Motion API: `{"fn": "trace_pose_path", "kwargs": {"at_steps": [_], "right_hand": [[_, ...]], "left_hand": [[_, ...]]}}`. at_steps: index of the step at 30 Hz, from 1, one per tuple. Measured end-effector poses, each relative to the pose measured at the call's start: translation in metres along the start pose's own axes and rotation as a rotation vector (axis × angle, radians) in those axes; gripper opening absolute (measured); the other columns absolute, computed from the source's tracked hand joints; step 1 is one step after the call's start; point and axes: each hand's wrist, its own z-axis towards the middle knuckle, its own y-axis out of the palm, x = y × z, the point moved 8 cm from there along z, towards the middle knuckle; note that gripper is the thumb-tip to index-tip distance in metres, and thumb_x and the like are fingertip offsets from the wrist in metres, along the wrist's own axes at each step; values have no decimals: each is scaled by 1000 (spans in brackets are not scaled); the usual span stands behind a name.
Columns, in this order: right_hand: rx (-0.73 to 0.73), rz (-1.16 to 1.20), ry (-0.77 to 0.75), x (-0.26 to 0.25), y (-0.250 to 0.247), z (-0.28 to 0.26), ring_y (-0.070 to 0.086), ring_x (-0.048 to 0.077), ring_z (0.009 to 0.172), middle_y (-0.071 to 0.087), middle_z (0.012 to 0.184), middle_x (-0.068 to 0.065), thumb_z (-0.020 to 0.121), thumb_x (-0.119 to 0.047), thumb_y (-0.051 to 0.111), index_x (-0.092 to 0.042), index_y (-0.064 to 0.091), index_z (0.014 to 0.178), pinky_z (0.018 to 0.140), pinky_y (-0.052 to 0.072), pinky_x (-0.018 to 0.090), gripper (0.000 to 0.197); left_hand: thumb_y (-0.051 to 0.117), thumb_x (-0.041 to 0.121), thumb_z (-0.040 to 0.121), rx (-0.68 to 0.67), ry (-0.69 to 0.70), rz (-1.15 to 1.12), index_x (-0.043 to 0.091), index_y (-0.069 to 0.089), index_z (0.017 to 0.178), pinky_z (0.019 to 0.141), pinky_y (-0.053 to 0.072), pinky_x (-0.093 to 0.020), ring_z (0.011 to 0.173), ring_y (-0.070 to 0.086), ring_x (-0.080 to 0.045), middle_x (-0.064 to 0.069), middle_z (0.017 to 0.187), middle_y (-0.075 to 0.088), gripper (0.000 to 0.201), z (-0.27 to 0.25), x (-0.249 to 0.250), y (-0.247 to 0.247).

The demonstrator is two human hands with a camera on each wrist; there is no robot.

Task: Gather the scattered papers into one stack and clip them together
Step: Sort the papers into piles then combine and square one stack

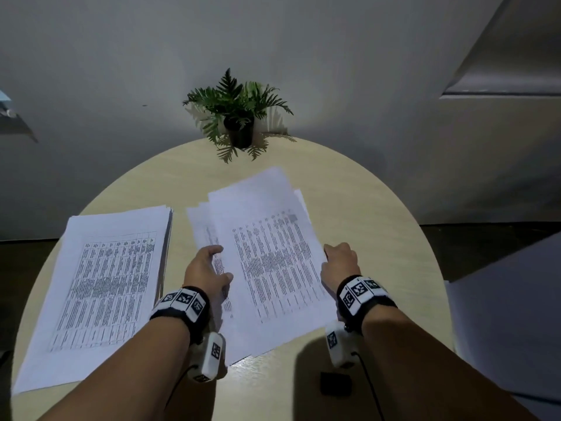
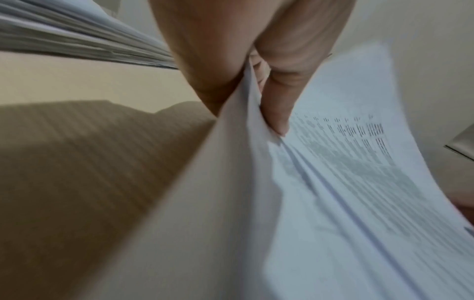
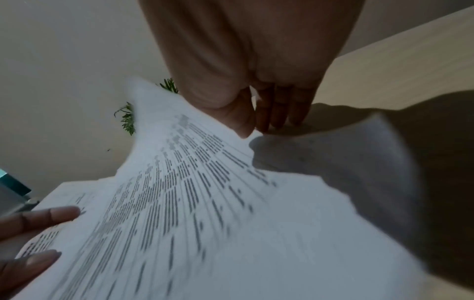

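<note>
A loose, fanned bundle of printed papers (image 1: pixel 273 262) lies slanted at the middle of the round beige table (image 1: pixel 379 208). My left hand (image 1: pixel 220 267) grips its left edge, thumb on top and fingers under the sheets (image 2: pixel 346 203), which lift off the table. My right hand (image 1: pixel 334 258) pinches the right edge, thumb above and fingers below (image 3: pixel 254 125). A thicker, neater stack of papers (image 1: pixel 100 284) sits to the left, apart from the bundle. A small black clip (image 1: pixel 335 387) rests near the front edge, below my right wrist.
A potted fern (image 1: pixel 238 117) stands at the table's far edge against the wall. A large white surface (image 1: pixel 501 314) lies beyond the table's right rim. Bare tabletop shows to the right of the bundle and along the front.
</note>
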Motion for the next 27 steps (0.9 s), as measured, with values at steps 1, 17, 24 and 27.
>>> {"fn": "trace_pose_path", "kwargs": {"at_steps": [1,17,24,27], "right_hand": [[-13,-24,-20,-4,3,1,43,36,114,42,123,17,89,-6,40,-7,51,125,92,41,34,37],[-68,745,-53,-32,8,1,51,25,125,49,141,4,74,-39,68,-25,32,141,106,44,49,77],[261,1020,-337,-82,-69,-48,61,20,109,66,111,-5,85,-25,54,-34,56,105,98,49,52,22],[325,1131,-376,-91,-90,-74,65,18,102,69,104,-5,89,-10,54,-32,57,102,94,52,51,26]], "left_hand": [[69,-2,80,-6,1,-14,19,41,139,88,44,-28,110,58,-25,-10,139,49,68,-2,2,0],[66,15,83,63,145,-450,20,54,109,53,49,-24,65,62,-17,-3,81,67,29,-23,50,-31],[59,14,90,235,294,-501,26,44,110,76,55,-33,80,64,-12,6,93,64,27,-36,82,-78],[56,10,89,283,309,-615,24,46,112,89,52,-41,94,63,-20,3,100,64,29,-44,86,-94]]}}
